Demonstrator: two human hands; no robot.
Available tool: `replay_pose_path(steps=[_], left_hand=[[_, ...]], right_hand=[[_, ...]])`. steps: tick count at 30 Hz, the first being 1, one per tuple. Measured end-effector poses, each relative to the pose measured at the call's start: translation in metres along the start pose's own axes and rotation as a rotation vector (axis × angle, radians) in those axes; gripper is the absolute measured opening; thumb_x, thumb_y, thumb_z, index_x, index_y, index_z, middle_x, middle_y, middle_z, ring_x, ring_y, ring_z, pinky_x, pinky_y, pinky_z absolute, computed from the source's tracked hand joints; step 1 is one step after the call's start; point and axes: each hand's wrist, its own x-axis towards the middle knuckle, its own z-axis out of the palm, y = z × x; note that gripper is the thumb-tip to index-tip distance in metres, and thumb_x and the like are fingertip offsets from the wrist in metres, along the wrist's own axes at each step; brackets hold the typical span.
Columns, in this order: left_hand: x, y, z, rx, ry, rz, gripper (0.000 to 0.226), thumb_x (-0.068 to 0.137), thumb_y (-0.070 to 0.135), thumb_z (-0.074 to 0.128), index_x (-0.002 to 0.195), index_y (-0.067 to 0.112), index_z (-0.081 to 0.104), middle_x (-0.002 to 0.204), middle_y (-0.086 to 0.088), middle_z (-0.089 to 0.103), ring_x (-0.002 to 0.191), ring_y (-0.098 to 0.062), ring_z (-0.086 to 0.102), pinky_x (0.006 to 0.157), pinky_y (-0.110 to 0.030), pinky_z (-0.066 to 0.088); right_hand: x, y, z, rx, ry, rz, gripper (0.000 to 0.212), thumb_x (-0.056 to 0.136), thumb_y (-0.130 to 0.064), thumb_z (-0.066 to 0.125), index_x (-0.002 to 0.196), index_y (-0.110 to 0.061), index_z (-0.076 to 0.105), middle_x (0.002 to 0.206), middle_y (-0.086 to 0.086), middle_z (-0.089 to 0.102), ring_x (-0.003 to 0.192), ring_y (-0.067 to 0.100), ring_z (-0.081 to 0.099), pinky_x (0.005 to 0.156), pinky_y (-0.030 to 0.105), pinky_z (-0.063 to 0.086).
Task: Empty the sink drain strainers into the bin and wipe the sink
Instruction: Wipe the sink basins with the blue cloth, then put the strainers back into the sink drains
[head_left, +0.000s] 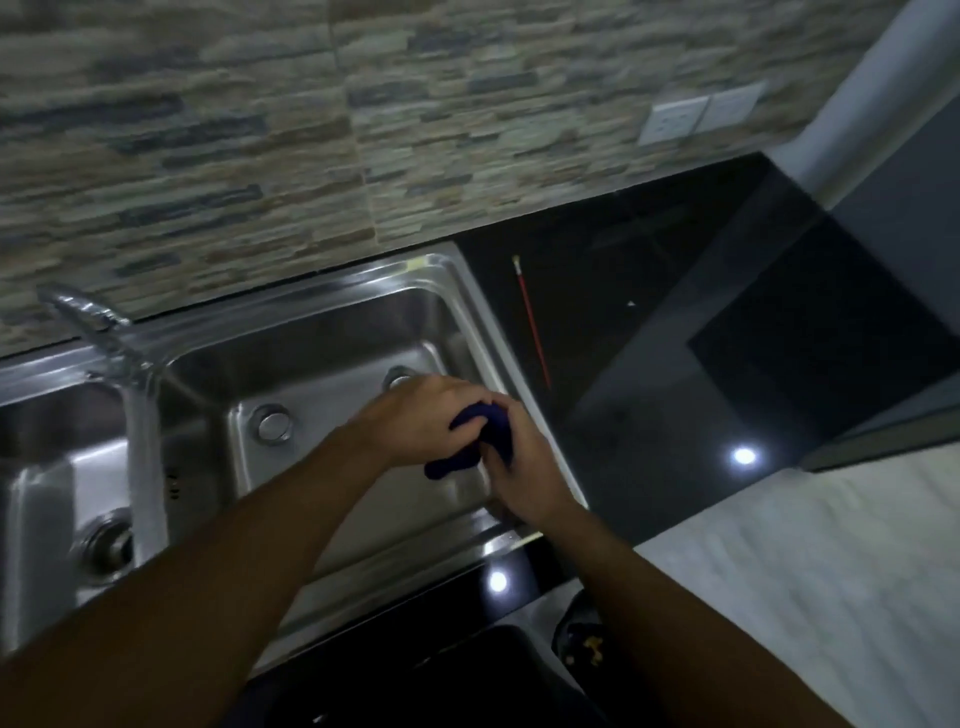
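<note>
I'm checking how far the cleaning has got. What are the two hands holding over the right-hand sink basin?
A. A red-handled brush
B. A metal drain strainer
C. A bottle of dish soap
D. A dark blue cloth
D: both the left hand and the right hand are closed on a bunched dark blue cloth above the right basin of the sink; the thin red-handled tool lies untouched on the black counter.

Dark blue cloth (485, 439); steel-grey sink (332, 312)

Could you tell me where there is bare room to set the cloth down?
The black counter between the sink rim and grey cabinet is bare, apart from a red stick. Both hands crowd the right basin.
</note>
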Motion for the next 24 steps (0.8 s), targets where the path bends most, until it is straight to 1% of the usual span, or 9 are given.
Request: replay_pose_path(steps=[2, 4, 10, 14, 15, 17, 20, 22, 24], left_hand=[[0.021, 0.005, -0.008, 0.021, -0.043, -0.003, 0.028, 0.093, 0.044, 0.039, 0.117, 0.043, 0.053, 0.102, 0.012, 0.071, 0.083, -0.005, 0.059, 0.077, -0.036, 0.056], [0.039, 0.008, -0.01, 0.026, -0.049, 0.023, 0.027, 0.098, 0.039, 0.046, 0.124, 0.039, 0.055, 0.103, 0.005, 0.073, 0.084, -0.008, 0.063, 0.076, -0.03, 0.055], [0.082, 0.039, 0.012, 0.084, 0.012, 0.04, 0.043, 0.103, 0.03, 0.051, 0.145, 0.022, 0.052, 0.119, -0.008, 0.073, 0.102, -0.027, 0.071, 0.091, -0.039, 0.055], [0.093, 0.075, 0.05, 0.064, 0.355, 0.1, 0.038, 0.091, 0.014, 0.068, 0.128, 0.005, 0.067, 0.115, -0.012, 0.075, 0.091, -0.029, 0.076, 0.075, -0.042, 0.063], [0.095, 0.082, 0.062, 0.08, 0.385, 0.122, 0.038, 0.089, 0.015, 0.071, 0.125, 0.004, 0.068, 0.117, -0.012, 0.075, 0.096, -0.028, 0.076, 0.079, -0.043, 0.063], [0.095, 0.092, 0.087, 0.059, 0.236, 0.065, 0.044, 0.092, 0.027, 0.069, 0.132, 0.009, 0.064, 0.125, -0.012, 0.071, 0.111, -0.029, 0.07, 0.092, -0.043, 0.059], [0.085, 0.098, 0.127, 0.119, -0.132, -0.09, 0.062, 0.097, 0.054, 0.049, 0.145, 0.015, 0.047, 0.124, -0.01, 0.068, 0.111, -0.03, 0.064, 0.092, -0.04, 0.052], [0.078, 0.101, 0.142, 0.081, -0.097, -0.098, 0.058, 0.097, 0.05, 0.048, 0.14, 0.01, 0.052, 0.115, -0.011, 0.07, 0.102, -0.031, 0.065, 0.088, -0.04, 0.052], [0.078, 0.102, 0.151, 0.086, 0.024, -0.057, 0.049, 0.097, 0.038, 0.05, 0.134, 0.007, 0.058, 0.112, -0.012, 0.069, 0.1, -0.031, 0.065, 0.09, -0.041, 0.052]], right_hand=[[0.007, 0.013, -0.032, -0.052, 0.026, -0.045, 0.055, 0.093, -0.002, 0.06, 0.145, -0.011, 0.042, 0.137, 0.002, 0.056, 0.123, 0.011, 0.057, 0.106, 0.026, 0.044], [0.013, 0.026, -0.066, -0.14, 0.035, -0.041, 0.055, 0.092, 0.001, 0.057, 0.145, -0.009, 0.044, 0.137, 0.005, 0.058, 0.122, 0.016, 0.059, 0.107, 0.03, 0.045], [0.037, 0.049, -0.157, -0.439, 0.043, -0.231, 0.045, 0.077, 0.01, 0.067, 0.119, -0.005, 0.07, 0.115, 0.013, 0.071, 0.105, 0.029, 0.068, 0.096, 0.041, 0.052], [0.042, 0.062, -0.191, -0.544, 0.241, -0.253, 0.04, 0.088, -0.007, 0.049, 0.121, -0.006, 0.071, 0.133, 0.014, 0.065, 0.124, 0.032, 0.061, 0.107, 0.044, 0.046], [0.037, 0.069, -0.195, -0.561, 0.249, -0.258, 0.038, 0.089, -0.008, 0.05, 0.122, -0.005, 0.071, 0.136, 0.016, 0.062, 0.129, 0.033, 0.057, 0.11, 0.045, 0.043], [0.018, 0.087, -0.197, -0.612, 0.169, -0.233, 0.038, 0.085, 0.002, 0.064, 0.122, -0.003, 0.069, 0.143, 0.02, 0.055, 0.137, 0.037, 0.048, 0.112, 0.052, 0.04], [-0.024, 0.117, -0.189, -0.664, -0.138, -0.008, 0.063, 0.077, 0.002, 0.073, 0.138, -0.005, 0.057, 0.157, 0.022, 0.034, 0.15, 0.037, 0.026, 0.118, 0.059, 0.03], [-0.046, 0.131, -0.178, -0.624, -0.22, 0.119, 0.083, 0.078, -0.012, 0.07, 0.154, -0.01, 0.035, 0.166, 0.013, 0.016, 0.156, 0.028, 0.006, 0.124, 0.054, 0.016], [-0.051, 0.136, -0.164, -0.593, -0.164, 0.134, 0.089, 0.081, -0.024, 0.063, 0.159, -0.013, 0.021, 0.168, 0.006, 0.008, 0.156, 0.02, -0.004, 0.127, 0.049, 0.005]])
